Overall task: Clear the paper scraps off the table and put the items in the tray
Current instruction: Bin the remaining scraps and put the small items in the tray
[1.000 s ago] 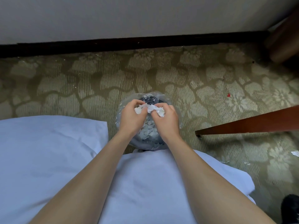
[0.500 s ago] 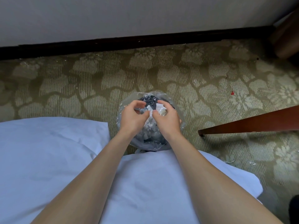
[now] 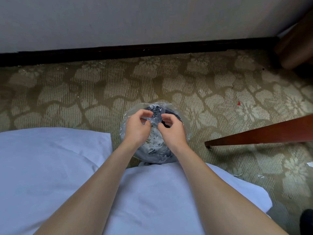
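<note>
Both forearms reach away from the camera, side by side, over white cloth (image 3: 50, 167) that fills the near part of the view. The 2 hands meet above a round dark bin (image 3: 145, 155) standing on the patterned carpet (image 3: 84, 92) just beyond the cloth's far edge.

The left hand (image 3: 137, 128) is seen back up, wrist straight, its fingers (image 3: 145, 113) bent forward and its thumb tucked below them in a loose C. The right hand (image 3: 171, 130) mirrors it, fingers arched over the thumb, and the 2 sets of fingertips face each other across a narrow gap. No scrap shows in either hand, so both look released. The left fingertips are right by a fold of the clear plastic liner (image 3: 169, 106), and I cannot tell whether they touch it.

The paper scraps (image 3: 155, 141) lie as a white heap inside the lined bin, below and between the wrists. 2 more white bits (image 3: 310, 164) lie on the carpet at the near right.

A reddish wooden edge (image 3: 262, 133) slants in from the right, apart from the bin. A red speck (image 3: 238, 103) sits on the carpet beyond it. A dark baseboard (image 3: 135, 50) runs along the far side under a pale wall (image 3: 135, 19).
</note>
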`<state>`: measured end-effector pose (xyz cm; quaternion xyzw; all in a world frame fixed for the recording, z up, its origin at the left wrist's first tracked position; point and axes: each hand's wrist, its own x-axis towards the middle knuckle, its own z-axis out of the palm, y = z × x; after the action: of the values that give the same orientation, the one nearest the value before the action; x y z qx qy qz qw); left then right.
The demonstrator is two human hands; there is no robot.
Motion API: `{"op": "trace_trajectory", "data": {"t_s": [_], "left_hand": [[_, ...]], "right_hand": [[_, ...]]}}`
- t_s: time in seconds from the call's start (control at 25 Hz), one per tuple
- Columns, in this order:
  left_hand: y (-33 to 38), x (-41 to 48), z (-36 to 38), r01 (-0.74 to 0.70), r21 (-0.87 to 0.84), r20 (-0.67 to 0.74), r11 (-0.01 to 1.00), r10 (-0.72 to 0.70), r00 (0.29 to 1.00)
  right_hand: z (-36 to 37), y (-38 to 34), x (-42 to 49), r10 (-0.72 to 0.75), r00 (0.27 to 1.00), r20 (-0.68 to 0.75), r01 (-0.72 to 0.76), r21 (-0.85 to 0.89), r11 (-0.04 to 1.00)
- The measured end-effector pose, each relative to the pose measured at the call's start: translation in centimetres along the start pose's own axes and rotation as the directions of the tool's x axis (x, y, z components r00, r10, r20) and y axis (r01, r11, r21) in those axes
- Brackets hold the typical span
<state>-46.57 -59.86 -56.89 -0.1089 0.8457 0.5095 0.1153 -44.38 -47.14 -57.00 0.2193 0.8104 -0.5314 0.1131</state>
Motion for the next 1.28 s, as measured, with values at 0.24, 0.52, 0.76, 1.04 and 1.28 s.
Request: {"op": "trace_trajectory", "data": {"t_s": [0.24, 0.52, 0.76, 1.04, 1.28], "left_hand": [[0.6, -0.7, -0.2, -0.119, 0.070, 0.085, 0.990, 0.113, 0.990], [3.4, -4.3, -2.4, -0.285, 0.245, 0.137, 0.927, 0.258, 0.956], [9.6, -11.4, -3.6, -0.432, 0.292, 0.186, 0.853, 0.393, 0.901], [16.0, -18.4, -5.8, -0.570, 0.344, 0.227, 0.746, 0.524, 0.821], [20.2, -24.1, -7.0, -0.668, 0.343, 0.318, 0.660, 0.587, 0.744]], "right_hand": [[-1.8, -0.3, -1.6, -0.042, 0.999, 0.015, 0.042, 0.032, 0.999], [-7.2, -2.0, -7.0, -0.114, 0.992, 0.049, 0.116, -0.040, 0.992], [-13.2, -5.6, -14.5, -0.142, 0.989, 0.031, 0.145, -0.134, 0.980], [-19.1, -8.4, -22.8, -0.208, 0.974, -0.094, 0.194, -0.140, 0.971], [-22.1, -10.0, -29.1, -0.306, 0.945, -0.114, 0.284, -0.174, 0.943]]}}
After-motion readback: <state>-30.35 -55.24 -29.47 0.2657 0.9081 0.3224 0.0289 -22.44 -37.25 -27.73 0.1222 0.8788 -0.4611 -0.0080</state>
